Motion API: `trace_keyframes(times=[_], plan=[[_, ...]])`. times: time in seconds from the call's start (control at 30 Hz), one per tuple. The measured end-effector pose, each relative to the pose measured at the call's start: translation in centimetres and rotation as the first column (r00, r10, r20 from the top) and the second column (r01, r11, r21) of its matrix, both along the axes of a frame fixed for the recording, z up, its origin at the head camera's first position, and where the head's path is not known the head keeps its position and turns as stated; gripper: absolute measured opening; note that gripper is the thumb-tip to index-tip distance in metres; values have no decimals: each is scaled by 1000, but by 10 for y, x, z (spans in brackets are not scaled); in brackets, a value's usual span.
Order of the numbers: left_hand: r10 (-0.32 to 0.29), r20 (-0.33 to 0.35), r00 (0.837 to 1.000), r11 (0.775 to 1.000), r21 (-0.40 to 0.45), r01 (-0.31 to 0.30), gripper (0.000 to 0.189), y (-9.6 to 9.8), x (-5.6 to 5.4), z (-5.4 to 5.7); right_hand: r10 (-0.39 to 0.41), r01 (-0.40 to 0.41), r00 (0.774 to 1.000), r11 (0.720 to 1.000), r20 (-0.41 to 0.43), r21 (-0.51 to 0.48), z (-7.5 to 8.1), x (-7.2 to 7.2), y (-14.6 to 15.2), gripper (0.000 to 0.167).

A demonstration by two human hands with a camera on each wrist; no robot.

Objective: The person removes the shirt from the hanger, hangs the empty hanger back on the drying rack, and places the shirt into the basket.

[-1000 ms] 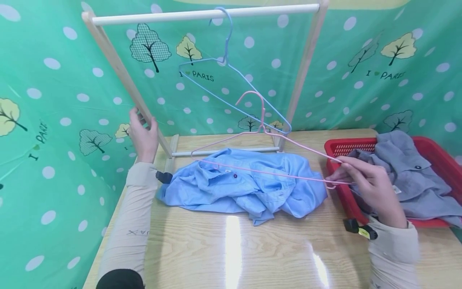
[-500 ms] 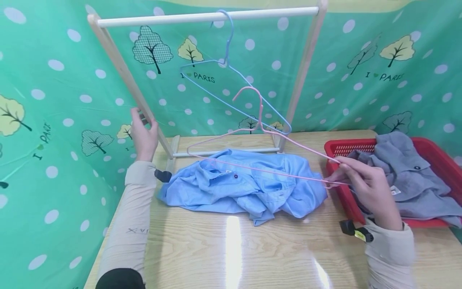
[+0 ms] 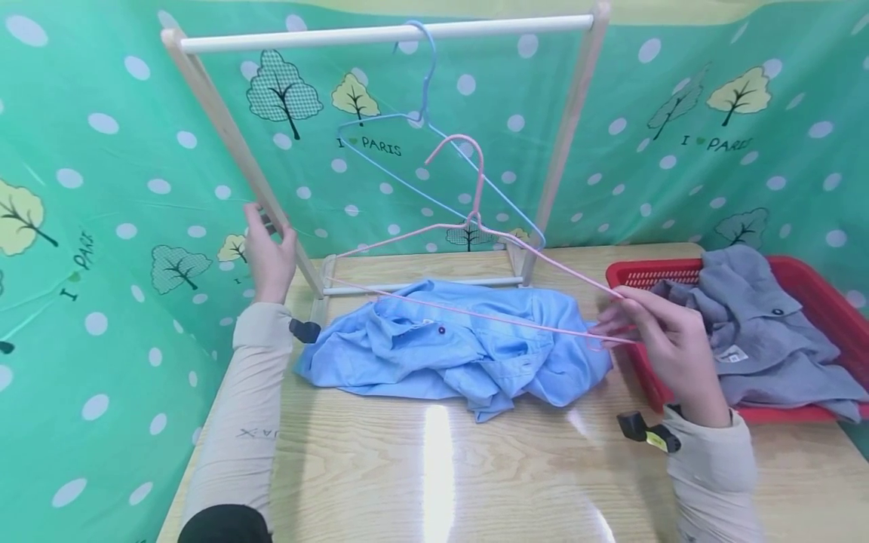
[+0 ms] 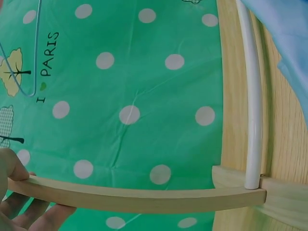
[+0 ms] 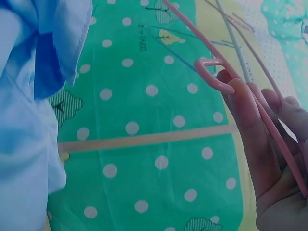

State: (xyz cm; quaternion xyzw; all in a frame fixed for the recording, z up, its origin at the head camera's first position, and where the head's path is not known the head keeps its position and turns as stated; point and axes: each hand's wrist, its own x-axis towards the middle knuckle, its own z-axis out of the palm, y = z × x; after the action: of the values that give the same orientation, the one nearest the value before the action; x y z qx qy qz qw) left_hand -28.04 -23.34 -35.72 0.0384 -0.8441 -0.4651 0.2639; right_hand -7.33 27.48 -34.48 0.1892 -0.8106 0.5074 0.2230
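Note:
My left hand (image 3: pixel 270 256) grips the left wooden post (image 3: pixel 227 128) of a clothes rack. In the left wrist view, thumb and fingers lie on opposite sides of that post (image 4: pixel 144 199). My right hand (image 3: pixel 668 343) holds a pink clothes hanger (image 3: pixel 480 185) by its right end, hook upward, above a crumpled blue shirt (image 3: pixel 434 362) on the table. In the right wrist view, fingers curl around the pink hanger (image 5: pixel 278 142) near a small loop. A blue hanger (image 3: pixel 426 90) hangs from the rack's white top rail (image 3: pixel 299 38), behind the pink one.
On the right stands a red plastic basket (image 3: pixel 818 298) with grey clothing (image 3: pixel 753 324) in it, some draping over the front rim. The wooden table (image 3: pixel 360 467) reaches toward me. A green printed cloth (image 3: pixel 136 324) covers the back and left sides.
My right hand has moved left with the pink hanger, whose hook has risen and shifted left. My left hand stays on the post. The blue shirt lies as before.

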Motion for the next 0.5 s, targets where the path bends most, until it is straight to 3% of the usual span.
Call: trace_keyframes(times=[0.33, 0.5], plan=[[-6, 23, 1000, 1000, 11, 5, 36, 2, -1, 1, 26, -27, 996, 1000, -81, -9, 4, -5, -17, 31], [-4, 33, 999, 1000, 21, 4, 36, 2, 0, 1, 77, -83, 994, 994, -81, -78, 8, -7, -29, 27]])
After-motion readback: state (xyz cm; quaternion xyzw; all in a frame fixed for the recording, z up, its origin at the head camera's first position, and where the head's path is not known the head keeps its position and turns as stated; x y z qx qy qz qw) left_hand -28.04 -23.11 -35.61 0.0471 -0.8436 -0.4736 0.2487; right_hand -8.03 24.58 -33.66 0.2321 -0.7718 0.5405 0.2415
